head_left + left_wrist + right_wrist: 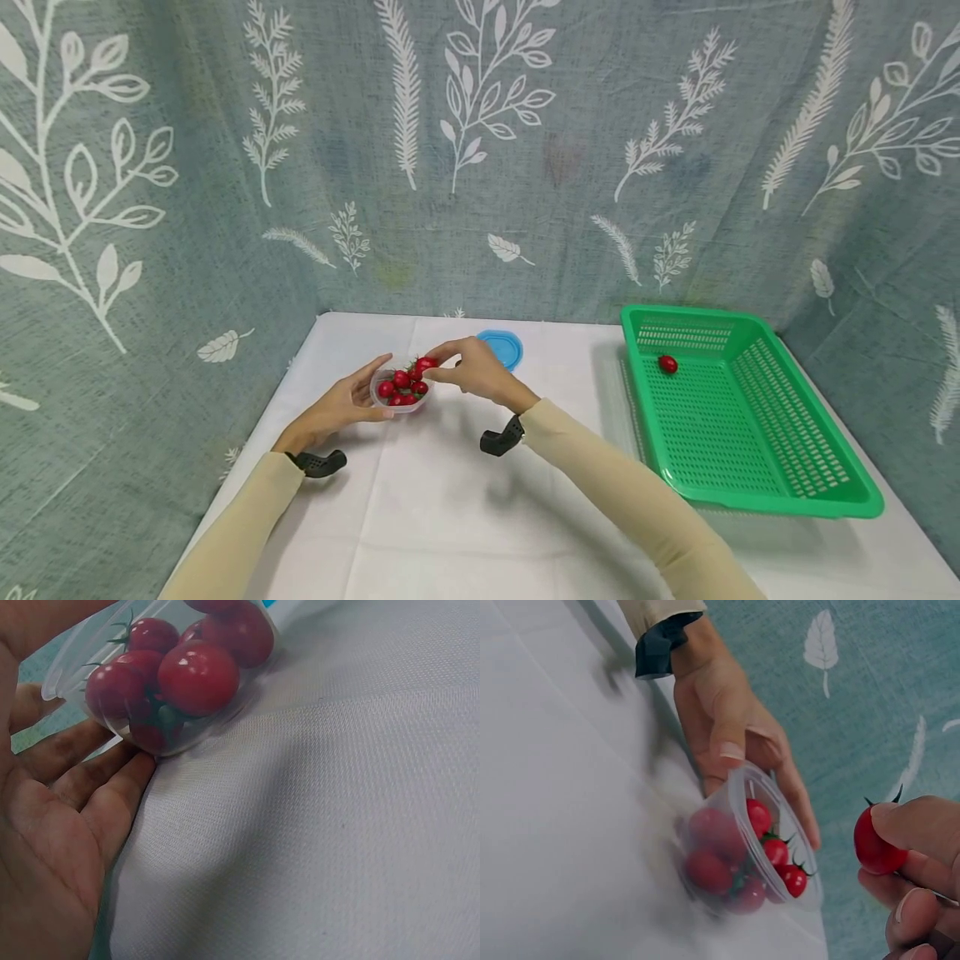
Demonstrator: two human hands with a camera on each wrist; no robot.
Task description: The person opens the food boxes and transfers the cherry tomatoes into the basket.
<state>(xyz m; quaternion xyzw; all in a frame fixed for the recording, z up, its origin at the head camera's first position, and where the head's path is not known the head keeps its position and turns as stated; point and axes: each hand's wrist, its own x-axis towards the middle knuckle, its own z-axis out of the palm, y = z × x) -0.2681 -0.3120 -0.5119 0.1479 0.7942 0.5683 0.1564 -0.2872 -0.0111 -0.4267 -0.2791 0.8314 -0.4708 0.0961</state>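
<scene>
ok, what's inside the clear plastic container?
Red round tomatoes, some with green stems showing, heaped in the clear plastic container. Lower ones are partly covered by those on top, so no exact count. Right hand pinches another red tomato.

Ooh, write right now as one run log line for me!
left hand: holds clear plastic tub of cherry tomatoes; right hand: pinches single cherry tomato; green basket: one tomato inside; blue lid: on white tablecloth

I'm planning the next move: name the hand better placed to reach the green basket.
Probably the right hand: it is nearer the green basket and pinches a red tomato. The left hand is farther away and holds the clear container.
</scene>
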